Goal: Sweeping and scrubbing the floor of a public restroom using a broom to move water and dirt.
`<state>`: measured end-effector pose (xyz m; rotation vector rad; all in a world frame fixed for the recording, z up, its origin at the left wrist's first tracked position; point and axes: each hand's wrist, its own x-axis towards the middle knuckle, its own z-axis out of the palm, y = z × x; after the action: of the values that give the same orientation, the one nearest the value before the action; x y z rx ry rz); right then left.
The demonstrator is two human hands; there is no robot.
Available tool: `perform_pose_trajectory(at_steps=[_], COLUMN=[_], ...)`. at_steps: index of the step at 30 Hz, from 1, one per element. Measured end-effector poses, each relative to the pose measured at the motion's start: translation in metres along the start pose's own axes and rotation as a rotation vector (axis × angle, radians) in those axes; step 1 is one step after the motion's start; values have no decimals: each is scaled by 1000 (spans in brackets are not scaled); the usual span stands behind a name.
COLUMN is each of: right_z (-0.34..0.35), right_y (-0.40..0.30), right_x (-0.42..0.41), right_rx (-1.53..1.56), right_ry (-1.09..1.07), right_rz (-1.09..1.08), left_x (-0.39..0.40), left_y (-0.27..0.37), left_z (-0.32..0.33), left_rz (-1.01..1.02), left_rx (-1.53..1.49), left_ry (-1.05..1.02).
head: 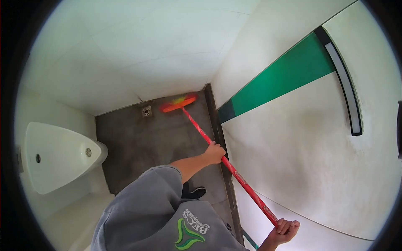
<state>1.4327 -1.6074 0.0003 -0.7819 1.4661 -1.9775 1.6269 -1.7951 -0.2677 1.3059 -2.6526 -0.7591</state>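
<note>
My left hand (215, 152) grips the middle of a long red broom handle (240, 178). Around the handle's top end, at the lower right, my right hand (286, 230) is closed. The pole slants away from me to an orange broom head (180, 105) with red and yellow bristles. Those bristles look slightly blurred. The head is at the dark grey tiled floor (150, 141), close to the far wall and near the corner. Just left of it, a square metal floor drain (146, 111) is set into the tiles.
A white ceramic urinal (59, 157) projects from the left wall. Dark skirting (223, 157) runs along the floor's right edge. Beside it rises a pale panel (276, 141) with a green stripe (282, 75) and a long black-and-grey handle (345, 88). My black shoe (198, 192) stands on the tiles.
</note>
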Motion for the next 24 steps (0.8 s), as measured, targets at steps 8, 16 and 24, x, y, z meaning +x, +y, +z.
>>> perform_pose_trajectory(at_steps=[8, 16, 24], right_z=[-56, -70, -115], right_y=[-109, -14, -123], right_x=[-8, -42, -8], right_rx=[128, -573, 167], right_ry=[-130, -453, -452], right_rz=[-88, -524, -80], left_x=[-46, -90, -77], left_y=[114, 35, 163], left_z=[22, 45, 53], left_rz=[209, 22, 228], left_rx=[-102, 2, -216], left_ry=[20, -28, -120])
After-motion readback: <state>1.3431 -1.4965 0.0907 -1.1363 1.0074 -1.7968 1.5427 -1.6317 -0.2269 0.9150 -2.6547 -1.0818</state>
